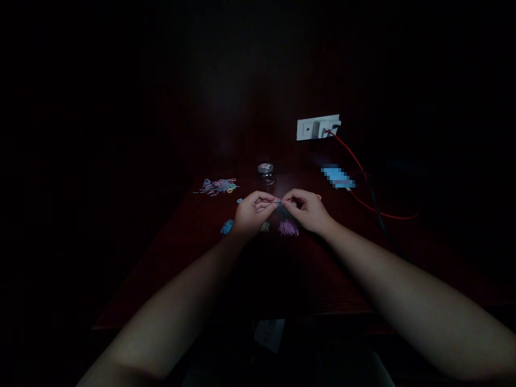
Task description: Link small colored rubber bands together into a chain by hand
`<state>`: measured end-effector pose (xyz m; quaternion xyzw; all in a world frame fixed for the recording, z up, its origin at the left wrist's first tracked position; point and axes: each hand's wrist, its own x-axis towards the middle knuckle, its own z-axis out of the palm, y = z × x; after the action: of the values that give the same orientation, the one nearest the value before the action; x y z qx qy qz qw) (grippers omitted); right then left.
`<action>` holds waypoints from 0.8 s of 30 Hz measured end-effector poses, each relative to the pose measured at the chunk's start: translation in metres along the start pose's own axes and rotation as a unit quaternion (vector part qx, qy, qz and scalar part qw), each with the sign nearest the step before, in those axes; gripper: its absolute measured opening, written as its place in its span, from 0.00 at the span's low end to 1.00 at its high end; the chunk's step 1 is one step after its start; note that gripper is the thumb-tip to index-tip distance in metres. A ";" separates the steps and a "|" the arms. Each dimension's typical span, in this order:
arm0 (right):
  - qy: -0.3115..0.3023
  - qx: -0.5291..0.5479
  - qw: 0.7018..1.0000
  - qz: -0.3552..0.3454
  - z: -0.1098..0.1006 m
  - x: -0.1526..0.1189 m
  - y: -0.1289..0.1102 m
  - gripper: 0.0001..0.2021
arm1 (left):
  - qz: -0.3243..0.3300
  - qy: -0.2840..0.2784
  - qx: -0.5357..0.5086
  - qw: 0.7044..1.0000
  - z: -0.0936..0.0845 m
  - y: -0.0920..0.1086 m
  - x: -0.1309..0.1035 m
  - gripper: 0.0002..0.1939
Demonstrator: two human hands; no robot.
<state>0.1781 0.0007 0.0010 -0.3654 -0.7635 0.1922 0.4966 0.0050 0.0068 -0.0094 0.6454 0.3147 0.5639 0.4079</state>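
In the head view my left hand (255, 212) and my right hand (309, 211) meet above the dark red table. Both are closed in a pinch, fingertips almost touching, on small bluish elastic bands (278, 202) stretched between them; how many is too small to tell. Beside my left wrist lies a heap of blue elastic bands (227, 227). A small pale yellowish heap of bands (265, 227) sits just below the left hand, partly covered by it. Purple bands (288, 228) are heaped below the right hand. Farther back on the left is a loose mixed-colour pile of bands (217, 186).
Behind my hands stands a small clear lidded jar (265, 173). A lit phone (337, 176) lies at the back right, joined by a red cable (355, 156) to a charger in the wall socket (308, 129). A dark cable runs alongside. The surroundings are very dark.
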 end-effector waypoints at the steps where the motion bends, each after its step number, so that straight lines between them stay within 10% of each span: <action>1: -0.006 0.003 1.000 0.003 0.000 0.000 0.000 0.08 | 0.000 0.000 0.000 1.000 0.000 0.000 0.000 0.14; 24: -0.105 0.024 0.994 0.015 -0.001 -0.003 -0.004 0.09 | 0.006 -0.056 0.062 0.997 0.000 0.008 -0.005 0.12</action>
<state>0.1789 -0.0041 0.0021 -0.3421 -0.8011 0.2554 0.4195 0.0034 -0.0016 -0.0048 0.7017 0.3221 0.5088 0.3808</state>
